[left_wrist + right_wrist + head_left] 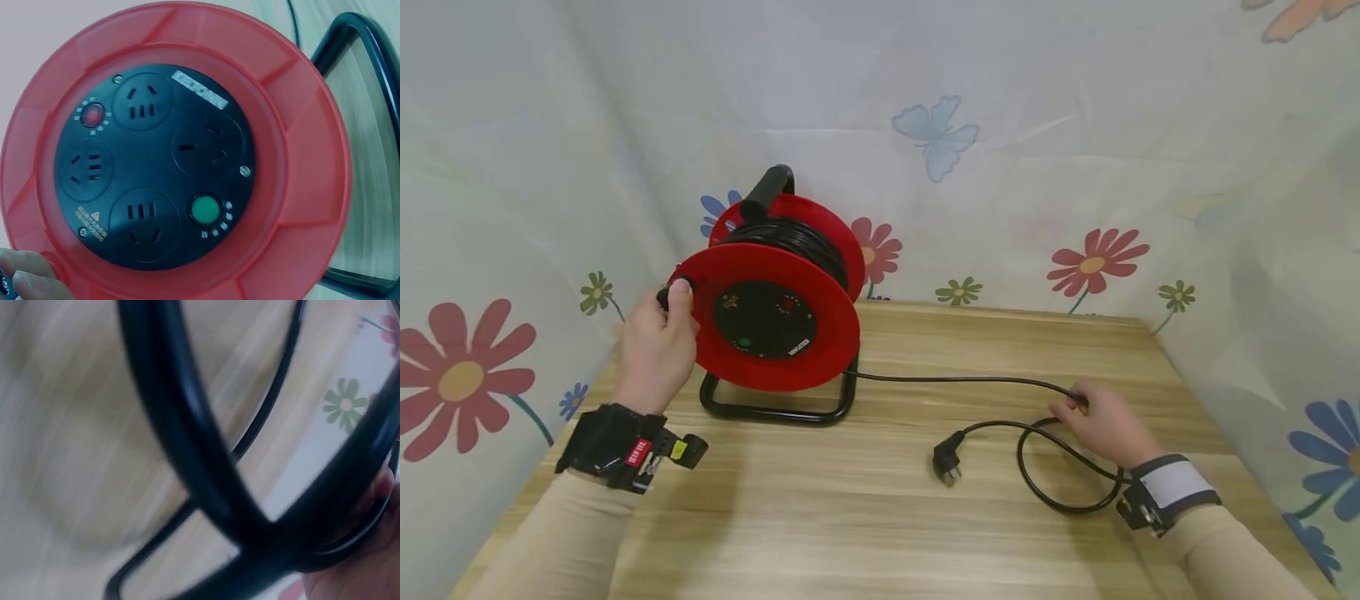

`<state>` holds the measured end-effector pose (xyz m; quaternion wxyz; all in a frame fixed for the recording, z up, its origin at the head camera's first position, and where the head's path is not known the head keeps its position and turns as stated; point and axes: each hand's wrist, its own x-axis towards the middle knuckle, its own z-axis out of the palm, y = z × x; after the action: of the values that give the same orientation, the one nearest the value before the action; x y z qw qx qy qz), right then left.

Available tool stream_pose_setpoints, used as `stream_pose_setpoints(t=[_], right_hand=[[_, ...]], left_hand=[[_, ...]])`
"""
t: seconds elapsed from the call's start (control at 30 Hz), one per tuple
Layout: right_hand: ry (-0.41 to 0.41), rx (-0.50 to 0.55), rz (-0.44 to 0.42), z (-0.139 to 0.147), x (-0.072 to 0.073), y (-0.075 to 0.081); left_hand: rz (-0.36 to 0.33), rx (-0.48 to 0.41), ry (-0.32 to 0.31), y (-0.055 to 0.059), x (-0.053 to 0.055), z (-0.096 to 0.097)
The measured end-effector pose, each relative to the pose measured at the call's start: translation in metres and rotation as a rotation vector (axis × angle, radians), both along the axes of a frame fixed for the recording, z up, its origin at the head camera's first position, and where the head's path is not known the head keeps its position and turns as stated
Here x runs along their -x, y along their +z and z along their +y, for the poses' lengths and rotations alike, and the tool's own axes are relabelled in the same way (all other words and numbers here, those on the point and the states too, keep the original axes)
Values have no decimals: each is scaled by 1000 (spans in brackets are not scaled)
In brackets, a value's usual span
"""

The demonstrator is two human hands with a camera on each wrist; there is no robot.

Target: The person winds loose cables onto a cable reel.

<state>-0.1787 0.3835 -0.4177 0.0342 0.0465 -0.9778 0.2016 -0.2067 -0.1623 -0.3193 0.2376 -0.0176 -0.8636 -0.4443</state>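
Note:
A red cable reel (767,258) with black cord wound between its two discs stands on a black tube frame at the left of the table. My left hand (658,337) grips the small black crank knob (664,297) at the disc's left edge. The left wrist view shows the black socket panel (153,165) face on, with a red and a green button. Over on the right, my right hand (1108,423) holds the black cord (955,380) that runs out from the reel. Past this hand the cord loops and ends in a black plug (947,457) lying on the table.
The wooden table (880,533) carries the reel and the cord. A pale curtain (1000,200) printed with flowers and a butterfly closes off the back and both sides. A black carrying handle (766,192) tops the reel.

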Motion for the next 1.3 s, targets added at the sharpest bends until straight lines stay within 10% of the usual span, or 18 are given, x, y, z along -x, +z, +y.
stream_pose_setpoints(t=[1.3], right_hand=[[67,129,-6,-47,23,-18]], left_hand=[[-38,252,-75,26,-6,54]])
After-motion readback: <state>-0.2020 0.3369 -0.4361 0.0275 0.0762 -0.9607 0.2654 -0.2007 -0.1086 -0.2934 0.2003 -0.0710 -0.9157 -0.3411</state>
